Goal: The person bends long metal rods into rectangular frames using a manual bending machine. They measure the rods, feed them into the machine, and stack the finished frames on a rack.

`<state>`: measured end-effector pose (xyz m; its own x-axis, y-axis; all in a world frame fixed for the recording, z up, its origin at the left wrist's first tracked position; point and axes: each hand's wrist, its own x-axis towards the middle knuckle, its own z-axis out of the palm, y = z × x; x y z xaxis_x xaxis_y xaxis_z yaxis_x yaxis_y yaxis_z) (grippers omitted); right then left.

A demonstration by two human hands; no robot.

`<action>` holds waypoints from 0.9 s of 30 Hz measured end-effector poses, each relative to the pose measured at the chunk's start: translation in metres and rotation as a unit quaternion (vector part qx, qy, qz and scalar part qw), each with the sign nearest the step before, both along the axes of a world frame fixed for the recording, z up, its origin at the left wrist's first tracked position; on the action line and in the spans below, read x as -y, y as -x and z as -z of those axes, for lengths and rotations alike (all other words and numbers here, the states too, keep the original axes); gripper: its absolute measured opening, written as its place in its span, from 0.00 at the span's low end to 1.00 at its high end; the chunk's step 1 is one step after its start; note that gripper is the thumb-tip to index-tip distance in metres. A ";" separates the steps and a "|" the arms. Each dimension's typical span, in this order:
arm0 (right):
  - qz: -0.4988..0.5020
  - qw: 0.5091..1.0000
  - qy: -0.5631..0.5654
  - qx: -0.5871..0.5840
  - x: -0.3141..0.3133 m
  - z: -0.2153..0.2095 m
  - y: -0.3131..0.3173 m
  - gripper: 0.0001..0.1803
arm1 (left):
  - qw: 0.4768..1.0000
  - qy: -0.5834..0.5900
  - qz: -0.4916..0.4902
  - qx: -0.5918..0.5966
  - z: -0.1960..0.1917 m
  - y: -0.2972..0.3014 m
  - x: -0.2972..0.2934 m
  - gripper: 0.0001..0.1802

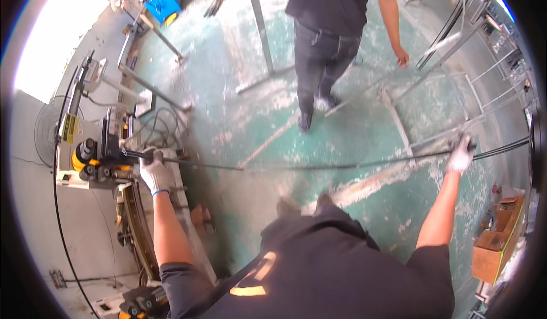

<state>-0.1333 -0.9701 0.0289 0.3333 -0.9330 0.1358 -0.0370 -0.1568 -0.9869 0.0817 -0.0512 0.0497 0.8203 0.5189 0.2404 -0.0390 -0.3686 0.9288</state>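
Thin dark rods [296, 167] stretch sideways in front of me, from one hand to the other. Near their left end, my left hand [156, 174], in a white work glove, is closed around them. That end points at a black and yellow machine [94, 156] on the left; whether it touches the machine I cannot tell. Far to the right, my right hand [460, 156], gloved too, grips the rods with its fingers wrapped round. Beyond it, at least two rod lengths run on toward the right rim. The exact number of rods is unclear.
Ahead of me stands another person [327, 51], one bare hand hanging by metal frames [399, 122] on the worn green floor [228, 108]. A wooden box [494, 242] lies at the lower right. Cables [165, 119] and a blue bin [163, 5] are at the left.
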 end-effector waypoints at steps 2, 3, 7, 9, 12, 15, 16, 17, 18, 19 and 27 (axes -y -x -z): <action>0.043 0.999 -0.020 0.005 -0.002 0.009 0.032 0.30 | 1.000 0.007 0.023 -0.016 -0.003 -0.017 0.002 0.04; 0.049 0.999 -0.007 0.019 -0.020 0.006 0.042 0.35 | 0.999 -0.026 0.006 -0.039 -0.004 -0.022 0.001 0.05; 0.065 0.998 -0.006 0.026 -0.050 0.009 0.081 0.26 | 0.986 -0.160 0.011 -0.040 0.017 -0.064 -0.028 0.09; 0.101 0.994 0.011 0.050 -0.065 0.007 0.085 0.25 | 0.994 -0.084 0.039 -0.064 0.015 -0.076 -0.018 0.09; 0.152 0.986 0.010 0.063 -0.094 -0.013 0.062 0.22 | 0.993 -0.073 0.086 -0.020 0.044 -0.100 -0.057 0.08; 0.158 0.986 -0.003 0.058 -0.100 -0.018 0.069 0.20 | 0.993 -0.026 0.108 -0.030 0.042 -0.108 -0.051 0.08; 0.179 0.981 -0.015 0.070 -0.104 -0.025 0.065 0.21 | 0.993 -0.021 0.112 -0.010 0.044 -0.110 -0.053 0.07; 0.159 0.987 0.005 0.028 -0.087 -0.014 0.086 0.22 | 0.992 -0.039 0.109 -0.041 0.034 -0.110 -0.038 0.08; 0.151 0.988 0.016 0.032 -0.074 -0.002 0.099 0.23 | 0.990 -0.061 0.099 -0.076 0.014 -0.108 -0.018 0.09; 0.163 0.986 0.014 -0.025 -0.065 0.003 0.108 0.24 | 0.993 -0.025 0.100 -0.052 -0.009 -0.101 0.008 0.12; 0.127 0.980 -0.034 -0.151 -0.071 0.023 0.122 0.33 | 0.996 -0.057 0.062 -0.028 0.044 -0.114 -0.036 0.07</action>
